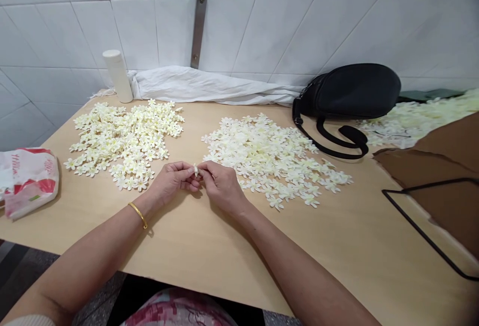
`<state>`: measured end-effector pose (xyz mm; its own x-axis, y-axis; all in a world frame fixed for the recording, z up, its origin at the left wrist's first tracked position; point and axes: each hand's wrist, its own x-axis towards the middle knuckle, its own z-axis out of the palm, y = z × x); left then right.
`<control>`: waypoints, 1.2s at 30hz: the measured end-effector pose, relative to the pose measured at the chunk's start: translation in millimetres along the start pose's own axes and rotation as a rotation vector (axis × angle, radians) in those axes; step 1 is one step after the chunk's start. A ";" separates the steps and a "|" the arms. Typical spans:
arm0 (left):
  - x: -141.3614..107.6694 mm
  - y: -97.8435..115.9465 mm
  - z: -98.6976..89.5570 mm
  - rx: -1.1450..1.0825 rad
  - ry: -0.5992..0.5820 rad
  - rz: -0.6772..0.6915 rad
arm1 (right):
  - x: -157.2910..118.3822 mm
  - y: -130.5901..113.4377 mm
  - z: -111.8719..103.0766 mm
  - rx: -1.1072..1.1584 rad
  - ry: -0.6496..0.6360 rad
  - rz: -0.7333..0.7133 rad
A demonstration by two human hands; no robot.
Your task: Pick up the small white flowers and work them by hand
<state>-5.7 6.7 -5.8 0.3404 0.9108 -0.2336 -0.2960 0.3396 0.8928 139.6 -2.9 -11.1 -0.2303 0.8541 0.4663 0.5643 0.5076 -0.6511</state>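
Note:
Between my two hands, low over the wooden table [179,236], is a small white flower [195,170]. My left hand [175,180], with a gold bracelet on the wrist, pinches it from the left. The fingertips of my right hand [220,182] are closed at its right side, and what lies inside them is hidden. A pile of pale yellow-white flowers [127,139] spreads beyond my left hand. Another pile of whiter flowers [258,151] lies just beyond and to the right of my right hand.
A white bottle [119,77] and a white cloth [209,88] stand along the tiled wall. Back right are a black bag [352,91] with its strap and more flowers [415,119]. Brown cardboard [445,166] and a black metal frame [415,224] are right, a red-white plastic bag [33,181] left.

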 end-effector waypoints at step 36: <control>-2.4 14.4 -10.8 0.968 0.301 0.067 | -2.5 14.6 -0.9 -0.077 0.055 -0.020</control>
<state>-20.5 12.0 3.5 0.0710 0.9877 -0.1394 0.5892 0.0713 0.8048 149.1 2.3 -21.2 -0.1991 0.8352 0.5127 0.6194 0.5127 -0.5945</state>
